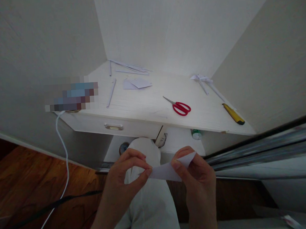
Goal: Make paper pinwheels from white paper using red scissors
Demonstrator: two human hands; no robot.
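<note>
Both hands hold a small white piece of paper [169, 169] over my lap, in front of the desk. My left hand [125, 178] pinches its left end between thumb and fingers. My right hand [198, 175] pinches the right end, where a corner of the paper sticks up. The paper looks folded or creased between them. My knee in light trousers [148, 201] is under the hands.
A white desk [147, 108] with a drawer holds red-handled scissors [180, 107], a yellow utility knife [233, 114], folded paper pieces [137, 83], and paper strips [111, 93]. A white cable [63, 158] hangs at left over the wood floor. A bottle [196, 134] stands under the desk.
</note>
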